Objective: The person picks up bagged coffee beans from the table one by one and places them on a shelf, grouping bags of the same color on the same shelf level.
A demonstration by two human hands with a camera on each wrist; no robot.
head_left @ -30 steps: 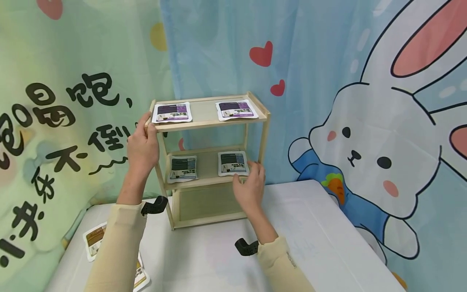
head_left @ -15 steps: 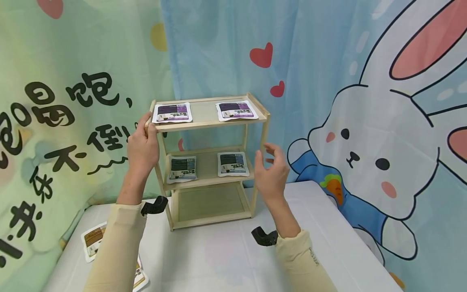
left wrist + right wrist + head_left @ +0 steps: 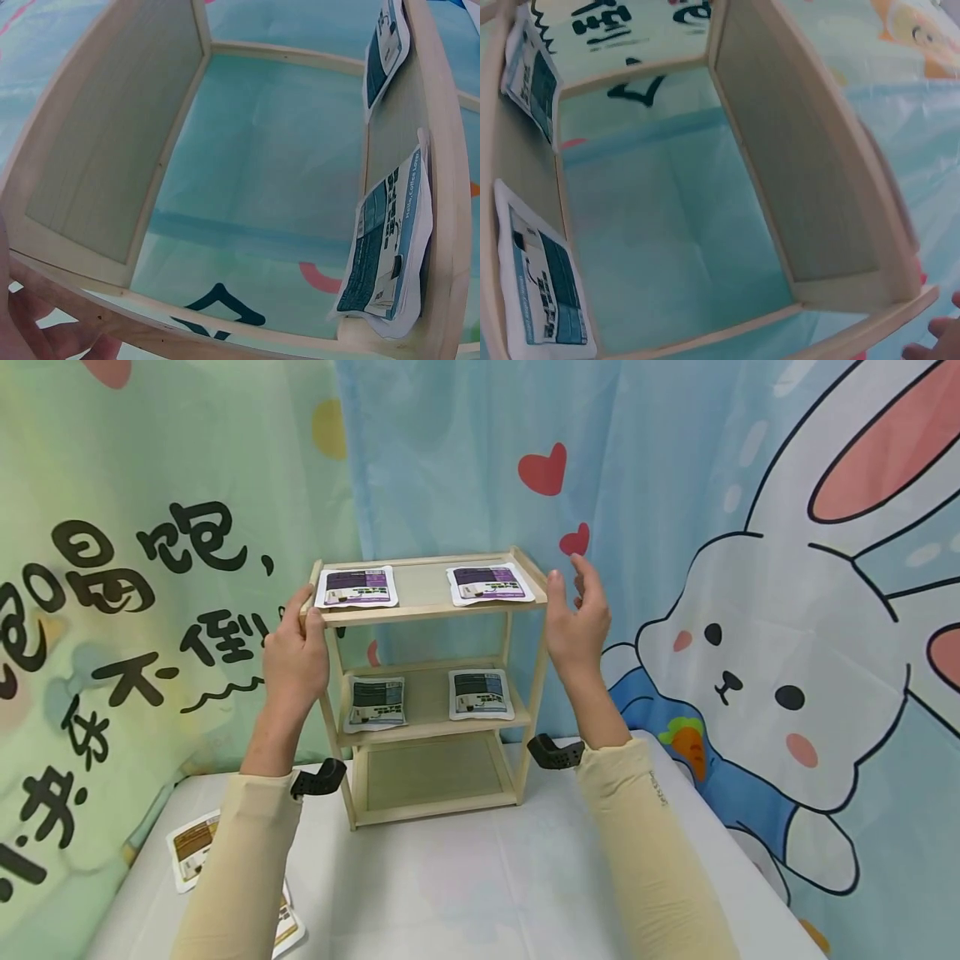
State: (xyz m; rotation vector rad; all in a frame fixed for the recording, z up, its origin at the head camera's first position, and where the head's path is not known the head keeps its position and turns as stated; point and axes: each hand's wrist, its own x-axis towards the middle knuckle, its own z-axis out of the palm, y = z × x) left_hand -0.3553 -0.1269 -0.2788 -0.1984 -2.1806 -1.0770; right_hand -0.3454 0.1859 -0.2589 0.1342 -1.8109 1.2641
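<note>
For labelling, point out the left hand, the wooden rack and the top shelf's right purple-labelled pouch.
Left hand [image 3: 295, 653], head view: its back.
Wooden rack [image 3: 427, 697], head view: bare middle shelf.
Right purple-labelled pouch [image 3: 491, 583], head view: its label.

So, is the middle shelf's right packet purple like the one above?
No, the lower packet looks teal and white, unlike the purple upper packet.

We find the shelf [image 3: 431, 775] pale wood-coloured. The top left packet [image 3: 356, 587] and top right packet [image 3: 490, 583] are white with purple panels; the middle left packet [image 3: 376, 702] and middle right packet [image 3: 481, 694] carry dark teal panels. We note near-left packets [image 3: 192, 850] in brown and white, a white tablecloth [image 3: 450, 893], cream sleeves [image 3: 240, 852], black wrist devices [image 3: 318, 778], and a curtain [image 3: 442, 460], green left, blue right, printed with red hearts [image 3: 543, 470], black characters [image 3: 88, 590] and a white rabbit [image 3: 750, 660] in blue.
</note>
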